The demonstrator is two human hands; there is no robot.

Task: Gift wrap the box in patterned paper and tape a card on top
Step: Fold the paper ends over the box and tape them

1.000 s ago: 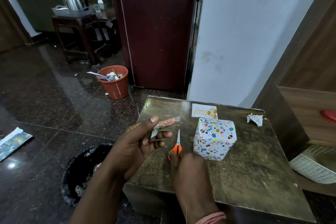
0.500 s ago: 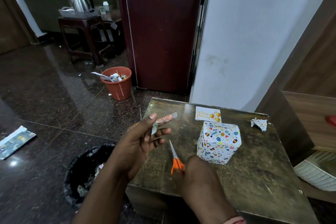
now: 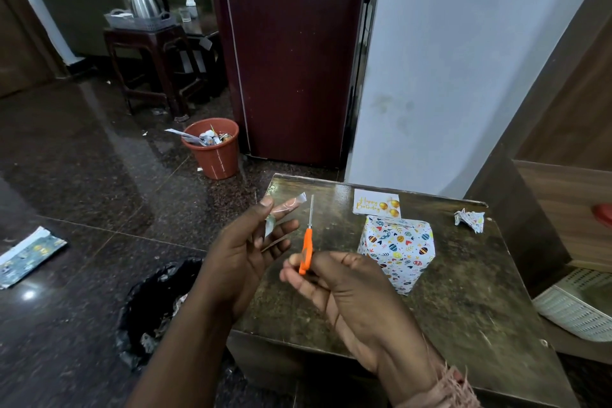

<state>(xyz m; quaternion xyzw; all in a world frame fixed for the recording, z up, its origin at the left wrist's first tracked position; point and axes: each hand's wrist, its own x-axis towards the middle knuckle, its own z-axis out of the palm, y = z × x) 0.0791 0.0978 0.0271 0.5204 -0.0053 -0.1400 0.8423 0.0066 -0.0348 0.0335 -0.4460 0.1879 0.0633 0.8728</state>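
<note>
Since a second ago the right hand has lifted the scissors off the worktop and swung the blades from a leftward tilt to near upright, tip now just beside the tape strip at centre frame. The left hand has barely moved. Judgement: tape is about to be trimmed or has just been cut, so the step in hand is getting a piece ready for the card.

Left hand: thumb up, fingers mostly straight and spread, the strip stuck along the forefinger with a loose bit hanging between thumb and forefinger; looks stuck on, not pinched, cannot tell for sure. Right hand: fingers curled round the orange handles, blades closed together, pointing up.

Wrapped box sits on the worktop, centre right of frame, patterned paper already all over it, touched by neither hand. Birthday card lies flat on the worktop just behind the box, above it in frame, not yet on top. Crumpled paper scrap near the far right worktop edge.

Wrapping looks done; card placing and taping remain
</note>
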